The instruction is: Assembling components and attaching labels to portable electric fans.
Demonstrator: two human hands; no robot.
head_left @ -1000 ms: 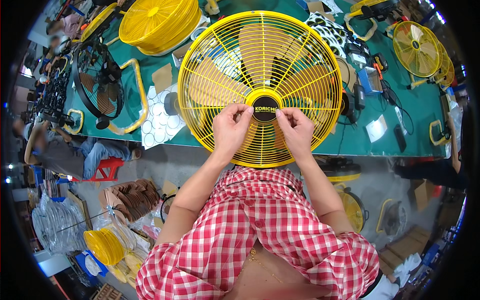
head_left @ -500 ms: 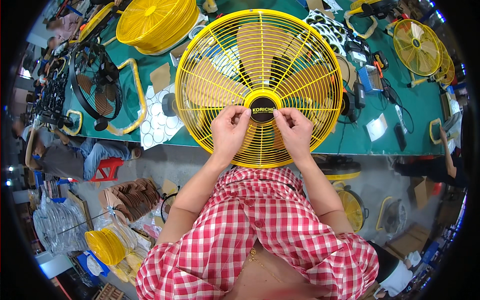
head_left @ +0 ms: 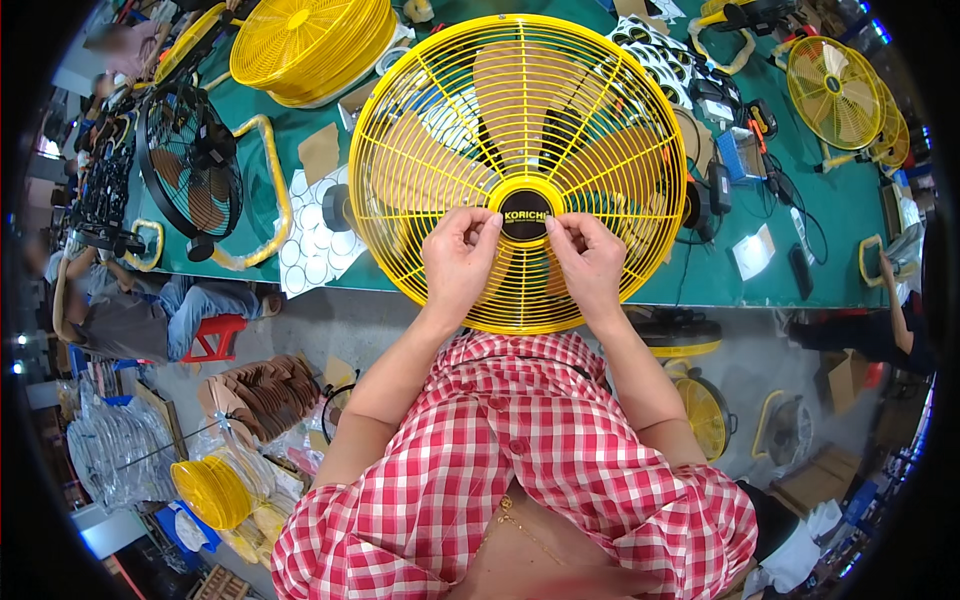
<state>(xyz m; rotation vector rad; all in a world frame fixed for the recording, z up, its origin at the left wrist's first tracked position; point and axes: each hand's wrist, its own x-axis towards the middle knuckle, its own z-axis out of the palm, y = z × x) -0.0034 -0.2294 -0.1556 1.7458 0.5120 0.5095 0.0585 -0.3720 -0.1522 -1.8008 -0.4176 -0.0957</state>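
A large yellow fan with a round wire grille faces up at the front edge of the green table. Brownish blades show through its wires. On its central hub lies a round black label with light print. My left hand pinches at the label's left edge, thumb and forefinger together. Opposite it, the thumb and forefinger of my right hand are closed at the right edge. Both wrists are above the grille's near part.
On the green table are a stack of yellow grilles, a black fan, a sheet of white circles, a blue box and more yellow fans. A person sits at the left.
Both hands stay at the label's edges, with only a slight shift of the fingers. The fan stays almost where it was.
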